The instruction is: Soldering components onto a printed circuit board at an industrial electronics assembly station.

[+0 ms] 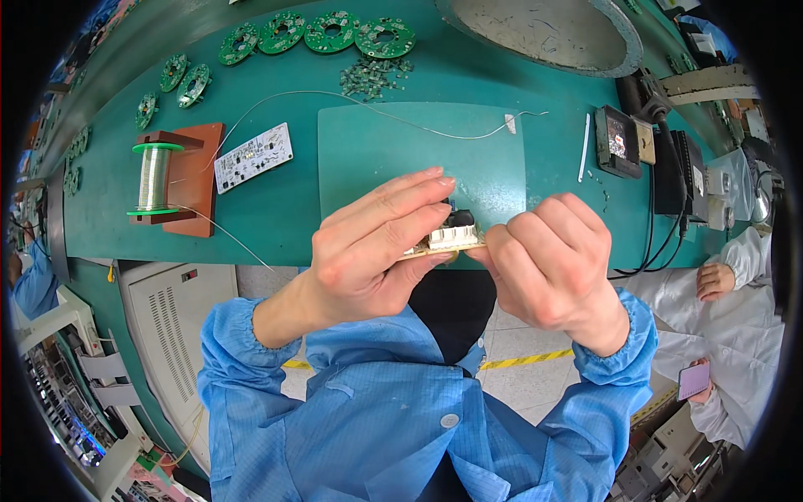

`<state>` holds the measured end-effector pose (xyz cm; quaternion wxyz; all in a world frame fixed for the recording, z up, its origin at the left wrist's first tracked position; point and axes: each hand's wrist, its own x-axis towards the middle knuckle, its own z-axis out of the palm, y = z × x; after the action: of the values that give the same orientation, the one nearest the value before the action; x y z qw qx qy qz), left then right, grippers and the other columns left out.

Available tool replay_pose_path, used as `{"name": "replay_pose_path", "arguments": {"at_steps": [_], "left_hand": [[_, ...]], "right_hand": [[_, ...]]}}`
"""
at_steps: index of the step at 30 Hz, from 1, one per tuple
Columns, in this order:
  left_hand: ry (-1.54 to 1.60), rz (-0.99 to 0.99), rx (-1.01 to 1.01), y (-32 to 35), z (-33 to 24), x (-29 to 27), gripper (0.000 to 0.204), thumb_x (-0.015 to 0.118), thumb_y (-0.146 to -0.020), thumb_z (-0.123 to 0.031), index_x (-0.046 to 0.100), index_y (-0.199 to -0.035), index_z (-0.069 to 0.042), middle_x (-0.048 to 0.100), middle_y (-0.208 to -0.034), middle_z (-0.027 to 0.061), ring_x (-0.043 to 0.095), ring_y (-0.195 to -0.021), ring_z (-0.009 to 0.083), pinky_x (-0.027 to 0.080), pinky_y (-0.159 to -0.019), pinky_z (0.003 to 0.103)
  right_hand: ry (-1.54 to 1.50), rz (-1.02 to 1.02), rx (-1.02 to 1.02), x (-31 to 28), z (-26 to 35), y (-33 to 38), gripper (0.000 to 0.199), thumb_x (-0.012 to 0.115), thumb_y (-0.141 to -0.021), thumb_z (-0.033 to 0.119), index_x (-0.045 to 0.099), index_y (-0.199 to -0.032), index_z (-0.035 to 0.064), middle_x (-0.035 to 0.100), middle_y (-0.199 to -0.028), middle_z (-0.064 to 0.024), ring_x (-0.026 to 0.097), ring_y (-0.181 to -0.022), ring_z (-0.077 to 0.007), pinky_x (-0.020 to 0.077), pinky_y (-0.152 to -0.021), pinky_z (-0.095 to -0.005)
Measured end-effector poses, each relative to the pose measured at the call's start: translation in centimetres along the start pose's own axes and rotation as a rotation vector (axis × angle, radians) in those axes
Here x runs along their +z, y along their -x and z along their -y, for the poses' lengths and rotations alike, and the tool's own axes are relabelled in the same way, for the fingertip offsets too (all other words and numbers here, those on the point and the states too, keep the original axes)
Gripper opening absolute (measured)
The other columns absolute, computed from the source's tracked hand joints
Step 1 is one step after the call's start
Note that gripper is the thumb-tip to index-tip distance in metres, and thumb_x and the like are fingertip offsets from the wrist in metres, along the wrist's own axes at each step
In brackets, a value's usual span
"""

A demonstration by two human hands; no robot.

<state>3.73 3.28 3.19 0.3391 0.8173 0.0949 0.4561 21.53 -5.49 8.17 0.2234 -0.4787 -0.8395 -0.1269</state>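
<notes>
A small circuit board with white connectors and a black part (456, 234) is held over the near edge of the green bench mat. My left hand (364, 247) grips it from the left, fingers laid across the top and thumb underneath, so much of the board is hidden. The right end of the board is pinched by my right hand (552, 263), whose fingers are curled in. Behind the hands lies a paler green mat (418, 142) on the bench.
To the left stand a solder wire spool (155, 180) and a white circuit board (255, 157). Round green boards (332, 32) and a heap of small green pieces (372, 79) lie at the back. A large grey ring (631, 50) overhangs the bench. Someone in white (713, 280) sits right.
</notes>
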Motion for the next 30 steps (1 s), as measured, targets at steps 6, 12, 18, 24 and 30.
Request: {"name": "replay_pose_path", "arguments": {"at_steps": [6,12,18,24,30], "left_hand": [[0.004,-0.002,-0.123,-0.2,0.2,-0.7,0.027,0.065,-0.071,0.005,0.06,-0.096,0.01,0.063,-0.099,0.0256,0.063,-0.094,0.0351,0.052,-0.081,0.037],[0.087,-0.071,-0.158,-1.0,1.6,-2.0,0.024,0.061,-0.072,0.007,0.064,-0.095,0.007,0.065,-0.094,0.0197,0.066,-0.087,0.027,0.054,-0.07,0.029],[0.465,-0.193,-0.492,-0.8,1.9,-3.3,0.029,0.053,-0.079,0.001,0.059,-0.107,0.007,0.059,-0.109,0.0206,0.062,-0.095,0.0275,0.051,-0.081,0.033],[0.694,-0.301,-0.157,-0.7,2.0,-5.2,0.048,0.054,-0.079,-0.017,0.049,-0.118,0.011,0.049,-0.12,0.0286,0.055,-0.106,0.0376,0.044,-0.093,0.043],[0.956,-0.346,-0.09,-0.2,3.1,-6.0,0.057,0.049,-0.079,-0.026,0.045,-0.119,0.014,0.046,-0.122,0.0317,0.053,-0.108,0.0405,0.041,-0.095,0.046]], "right_hand": [[-0.131,-0.007,0.059,0.1,1.2,-0.2,0.026,0.071,-0.058,0.01,0.045,-0.057,0.0069,0.035,-0.053,-0.0003,0.036,-0.044,-0.0141,0.0272,-0.038,-0.0276],[-0.127,-0.124,0.091,1.0,-1.5,0.4,0.02,0.073,-0.06,0.008,0.056,-0.068,0.0055,0.047,-0.059,-0.0025,0.046,-0.049,-0.0169,0.0376,-0.04,-0.027],[-0.349,-0.072,0.247,0.3,-3.0,0.4,0.011,0.067,-0.067,0.001,0.058,-0.072,-0.0027,0.057,-0.069,-0.0121,0.054,-0.058,-0.0249,0.0447,-0.051,-0.0302],[0.143,-0.126,0.033,2.0,-1.5,1.3,0.02,0.074,-0.064,0.008,0.062,-0.075,-0.003,0.055,-0.067,-0.0087,0.055,-0.06,-0.0217,0.0526,-0.058,-0.0334],[0.042,-0.161,0.001,3.2,-0.2,2.8,0.02,0.075,-0.061,0.003,0.064,-0.076,-0.003,0.056,-0.07,-0.0086,0.056,-0.062,-0.0211,0.053,-0.059,-0.0324]]}}
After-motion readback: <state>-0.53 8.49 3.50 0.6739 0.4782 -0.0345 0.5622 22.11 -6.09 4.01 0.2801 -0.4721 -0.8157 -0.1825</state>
